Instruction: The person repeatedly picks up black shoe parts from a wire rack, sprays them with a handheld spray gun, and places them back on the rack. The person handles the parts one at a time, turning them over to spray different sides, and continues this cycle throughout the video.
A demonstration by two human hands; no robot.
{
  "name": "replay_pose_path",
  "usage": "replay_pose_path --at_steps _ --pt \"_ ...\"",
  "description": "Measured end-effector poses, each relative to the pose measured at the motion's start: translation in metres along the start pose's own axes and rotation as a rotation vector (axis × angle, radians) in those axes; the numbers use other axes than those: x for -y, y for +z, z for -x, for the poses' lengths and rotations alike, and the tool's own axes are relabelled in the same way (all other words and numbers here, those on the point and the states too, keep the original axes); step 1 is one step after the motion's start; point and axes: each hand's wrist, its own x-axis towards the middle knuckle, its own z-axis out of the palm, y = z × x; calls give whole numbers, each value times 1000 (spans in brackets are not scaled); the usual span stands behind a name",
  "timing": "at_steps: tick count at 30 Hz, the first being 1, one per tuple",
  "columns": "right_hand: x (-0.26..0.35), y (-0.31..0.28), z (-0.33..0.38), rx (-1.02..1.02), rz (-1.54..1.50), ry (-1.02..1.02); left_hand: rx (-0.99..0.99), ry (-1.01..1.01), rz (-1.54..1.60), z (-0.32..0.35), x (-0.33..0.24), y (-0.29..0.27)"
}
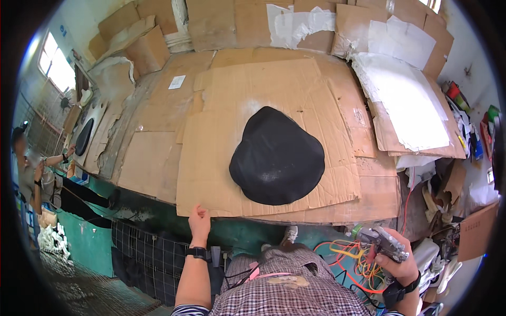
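A black, rounded three-lobed piece point(276, 158) with a smooth surface lies on a large cardboard sheet point(211, 158) on the table in front of me. A pale, dusty patch marks its lower middle. My right hand point(399, 262) is wrapped round the grip of a metal spray gun point(380, 242), held off the table's front right edge with its nozzle end toward the left. At the cardboard's front left edge is my left hand point(200, 224), its fingers curled together. Whether it pinches anything there is hidden. It is apart from the black piece.
Orange and yellow hoses point(350, 258) coil below the spray gun. A white-covered board point(408, 105) stands at the right. Cardboard panels point(211, 23) line the back. At the far left another person point(31, 168) reaches toward a dark oval piece point(84, 137). A wire rack point(150, 253) stands below the table.
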Motion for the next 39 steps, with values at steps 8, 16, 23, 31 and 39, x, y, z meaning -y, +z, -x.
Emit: replay_pose_path --at_steps 8,16,23,31,39 --pt "11 -1 17 -384 75 -125 23 169 62 -19 -46 10" --pt "9 8 34 -90 -91 7 -19 231 25 -36 -63 -22" --pt "6 38 -21 -212 -111 -143 59 327 -63 -22 -57 -1" --pt "5 16 -9 -433 -26 -145 192 289 -96 -6 -66 30" --pt "14 3 -3 -205 -24 -127 184 258 -76 -35 -64 83"
